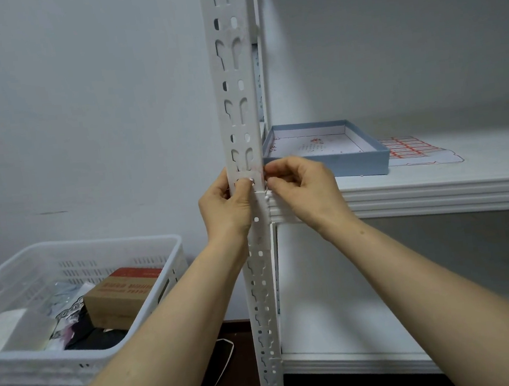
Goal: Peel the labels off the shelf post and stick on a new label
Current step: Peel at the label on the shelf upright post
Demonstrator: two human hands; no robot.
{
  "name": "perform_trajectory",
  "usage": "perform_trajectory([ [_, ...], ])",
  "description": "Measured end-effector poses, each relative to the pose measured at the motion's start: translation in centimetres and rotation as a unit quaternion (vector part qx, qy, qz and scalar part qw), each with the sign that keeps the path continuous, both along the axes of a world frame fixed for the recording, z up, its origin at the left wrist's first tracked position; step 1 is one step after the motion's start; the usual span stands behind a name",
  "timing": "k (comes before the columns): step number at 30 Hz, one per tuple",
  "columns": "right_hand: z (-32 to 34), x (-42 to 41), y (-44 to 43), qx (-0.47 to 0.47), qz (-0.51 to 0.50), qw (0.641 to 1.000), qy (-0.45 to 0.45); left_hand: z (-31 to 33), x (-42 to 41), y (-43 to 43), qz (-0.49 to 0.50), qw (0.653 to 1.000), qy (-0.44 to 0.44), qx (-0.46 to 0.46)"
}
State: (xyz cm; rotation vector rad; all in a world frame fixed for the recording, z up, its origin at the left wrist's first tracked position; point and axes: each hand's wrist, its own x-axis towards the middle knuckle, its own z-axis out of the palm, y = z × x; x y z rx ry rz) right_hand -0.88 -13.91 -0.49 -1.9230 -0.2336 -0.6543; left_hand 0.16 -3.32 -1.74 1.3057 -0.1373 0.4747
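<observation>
Both hands: were at the shelf post (237,122)
Left hand (226,208): gripped shelf post, thumb on label (245,175)
Right hand (300,188): pinched label edge with curled fingers

Cannot see either end of the shelf post (240,115), cropped top and bottom. Cannot read the label (249,173) on it, half covered by thumb of the left hand (226,208) and fingers of the right hand (303,187). Right of the post, cannot read the label sheet's (408,146) tiny red print.

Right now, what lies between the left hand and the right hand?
The white shelf post, with a label across its face. The left hand grips the post; the right hand pinches the label's edge. Seen in the head view.
</observation>
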Motion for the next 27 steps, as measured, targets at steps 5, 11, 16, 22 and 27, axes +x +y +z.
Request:
perform_trajectory([
  [5, 0.01, 0.13, 0.09, 0.002, -0.006, 1.0, -0.003, -0.16, 0.13, 0.08, -0.011, 1.0, -0.001, -0.003],
  [11, -0.08, 0.19, 0.12, 0.009, -0.003, 1.0, -0.003, -0.7, 0.05, 0.29, -0.016, 1.0, -0.011, 0.007],
  [16, -0.09, 0.23, 0.01, 0.006, -0.001, 1.0, 0.001, -0.43, 0.05, 0.18, -0.02, 1.0, -0.009, 0.021],
  [22, -0.1, 0.19, -0.01, 0.006, 0.005, 1.0, 0.0, -0.34, 0.48, -0.03, 0.02, 0.999, -0.005, 0.034],
  [27, -0.08, 0.22, -0.05, 0.009, 0.008, 1.0, 0.002, -0.31, 0.64, 0.11, 0.034, 0.997, -0.007, 0.064],
])
